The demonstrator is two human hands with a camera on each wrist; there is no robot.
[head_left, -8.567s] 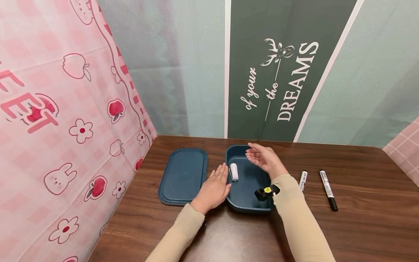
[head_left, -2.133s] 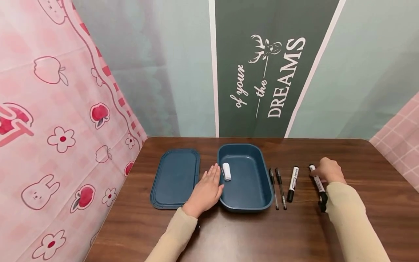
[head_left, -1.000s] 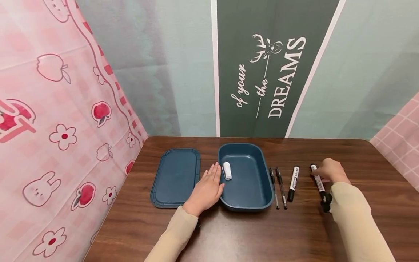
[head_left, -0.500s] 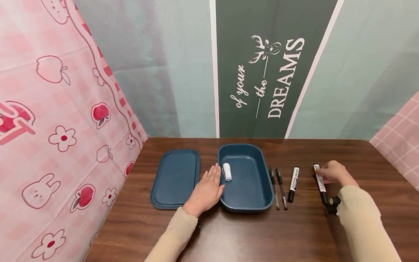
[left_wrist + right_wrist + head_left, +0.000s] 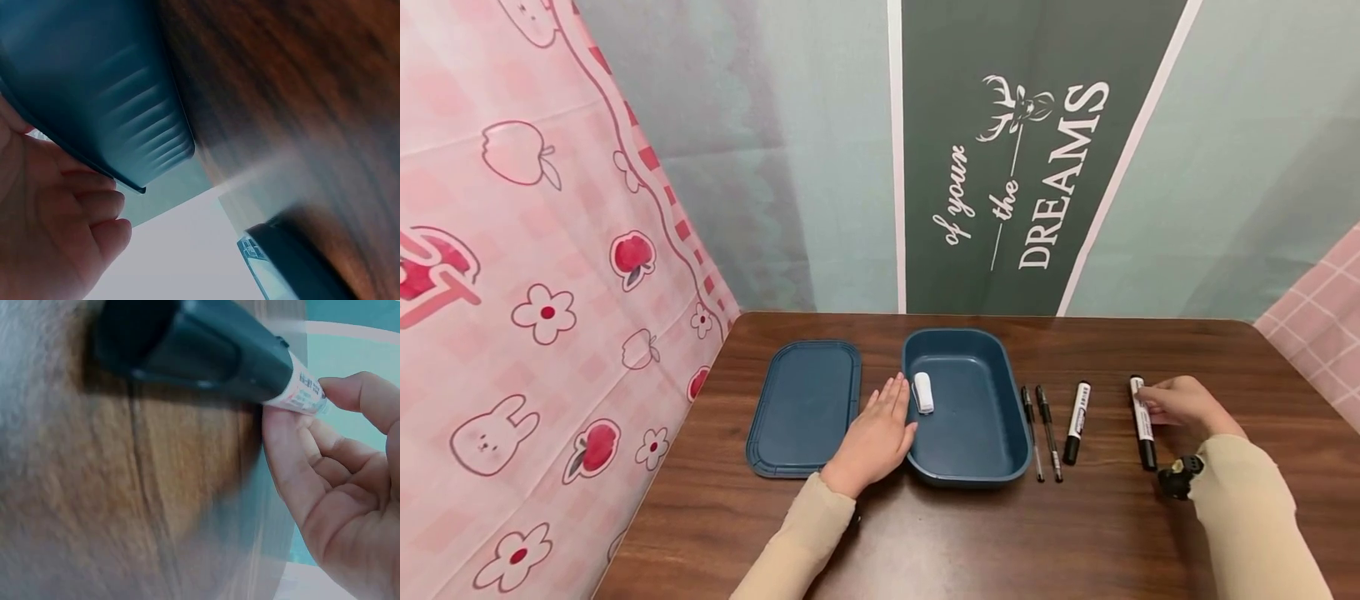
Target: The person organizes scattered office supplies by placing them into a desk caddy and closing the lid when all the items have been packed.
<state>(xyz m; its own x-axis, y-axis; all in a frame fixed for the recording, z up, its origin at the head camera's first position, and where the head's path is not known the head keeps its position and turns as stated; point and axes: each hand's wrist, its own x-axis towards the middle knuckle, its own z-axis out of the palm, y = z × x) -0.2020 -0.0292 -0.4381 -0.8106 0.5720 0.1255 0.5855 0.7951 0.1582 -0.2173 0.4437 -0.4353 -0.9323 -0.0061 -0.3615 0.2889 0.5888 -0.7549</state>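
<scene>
My left hand rests with straight fingers against the left rim of a blue plastic box; the left wrist view shows that hand at the box's ribbed outer wall. Inside the box, near its left wall, lies a white stapler-like object. Over on the right, my right hand pinches the rightmost black-capped white marker between thumb and finger. In the right wrist view the marker's dark cap points away from the pinching hand.
A blue lid lies flat left of the box. Two slim black pens lie side by side right of the box, then a second white marker. Curtains hang behind the wooden table and at its left.
My right hand has gone from above the box to the rightmost marker. In the last second it has nudged that marker slightly right and straightened it. The left hand has stayed at the box.
</scene>
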